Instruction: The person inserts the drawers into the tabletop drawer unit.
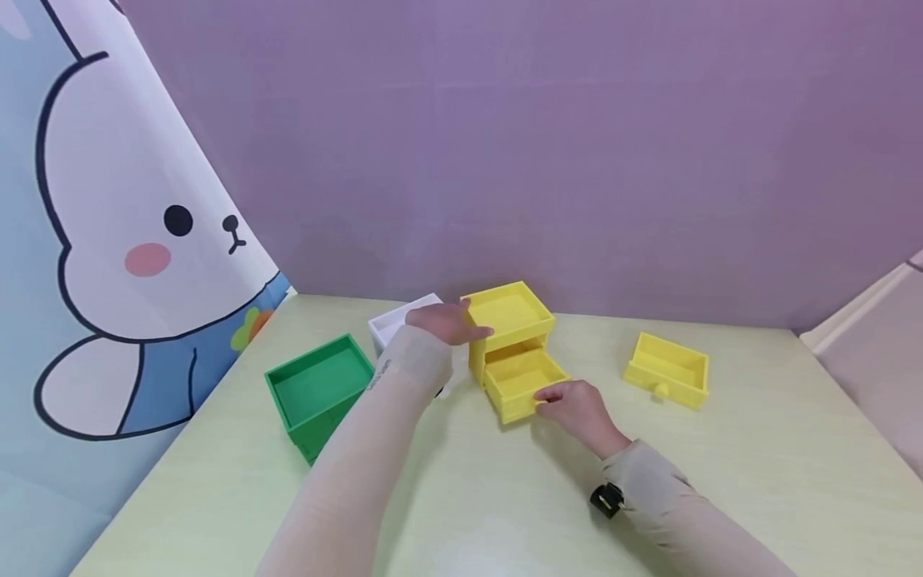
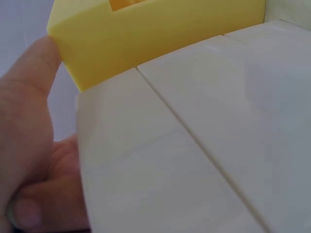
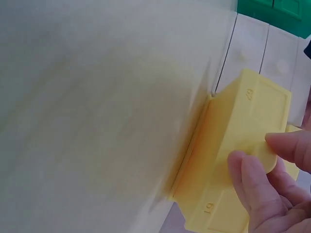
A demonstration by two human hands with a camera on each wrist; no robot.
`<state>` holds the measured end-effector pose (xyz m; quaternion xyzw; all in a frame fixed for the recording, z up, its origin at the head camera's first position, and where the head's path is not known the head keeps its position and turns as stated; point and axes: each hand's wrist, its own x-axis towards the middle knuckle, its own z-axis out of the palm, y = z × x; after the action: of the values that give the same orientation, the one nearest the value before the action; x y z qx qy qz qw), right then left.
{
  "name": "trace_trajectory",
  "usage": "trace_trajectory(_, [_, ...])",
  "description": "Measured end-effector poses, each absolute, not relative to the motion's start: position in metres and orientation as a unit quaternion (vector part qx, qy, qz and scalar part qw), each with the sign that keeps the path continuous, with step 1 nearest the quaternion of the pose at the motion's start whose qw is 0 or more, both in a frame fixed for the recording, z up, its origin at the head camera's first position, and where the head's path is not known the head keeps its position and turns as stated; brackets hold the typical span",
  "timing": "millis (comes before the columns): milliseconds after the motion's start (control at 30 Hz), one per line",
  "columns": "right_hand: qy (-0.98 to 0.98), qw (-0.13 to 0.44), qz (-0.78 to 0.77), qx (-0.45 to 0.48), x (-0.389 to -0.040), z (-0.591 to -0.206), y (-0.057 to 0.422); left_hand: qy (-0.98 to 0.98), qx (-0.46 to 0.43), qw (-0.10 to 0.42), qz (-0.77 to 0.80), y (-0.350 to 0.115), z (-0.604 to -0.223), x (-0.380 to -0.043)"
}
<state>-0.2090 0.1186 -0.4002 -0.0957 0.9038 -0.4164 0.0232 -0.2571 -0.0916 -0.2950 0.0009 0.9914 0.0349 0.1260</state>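
A small yellow drawer cabinet (image 1: 508, 314) stands mid-table, its upper slot bare. Its lower yellow drawer (image 1: 516, 407) sticks partly out at the front. My right hand (image 1: 574, 409) pinches the drawer's round knob (image 3: 262, 154) between thumb and fingers. At the cabinet's upper left, my left hand (image 1: 441, 322) holds on, thumb at the front edge and fingertips toward the back corner. The left wrist view shows a digit against the yellow corner, the others curled beside the white cabinet (image 2: 170, 145). That white cabinet sits left of the yellow one, mostly covered by the left arm.
A second yellow drawer (image 1: 681, 391) lies loose on the table to the right, knob facing front. On the left stands a green cabinet (image 1: 320, 381) with a tray-like top. A purple backdrop (image 1: 534, 160) rises behind the table, and a cartoon cloth (image 1: 137, 208) hangs at the left.
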Motion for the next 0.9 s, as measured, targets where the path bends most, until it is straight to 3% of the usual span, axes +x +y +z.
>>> trace_trajectory(533, [0.884, 0.097, -0.443, -0.116, -0.222, -0.410, 0.133, 0.990, -0.010, 0.131, 0.046, -0.093, -0.297, -0.259])
trace_trajectory(900, [0.899, 0.076, -0.417, -0.111, -0.224, -0.406, 0.131, 0.990, -0.010, 0.136, 0.047, -0.095, -0.297, -0.263])
